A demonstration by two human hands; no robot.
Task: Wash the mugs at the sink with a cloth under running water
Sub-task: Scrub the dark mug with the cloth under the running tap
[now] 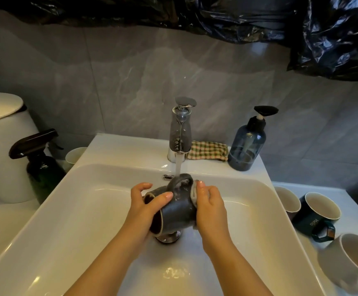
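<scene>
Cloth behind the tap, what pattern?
The folded cloth is checked green, pink and cream; head view.

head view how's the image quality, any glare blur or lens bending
In the head view the light is dim and warm; glare spots sit on the white ceramic sink and on the crinkled black plastic sheet; the wide lens bows the sink's edges; the pale grey mug at the lower right corner is smeared and soft, while the dark grey mug at the centre is sharp.

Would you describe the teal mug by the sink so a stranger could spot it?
Start at the white sink and look to the counter on its right. Between a far mug and a near grey mug, the middle mug is teal and alone reads Hello.
</scene>
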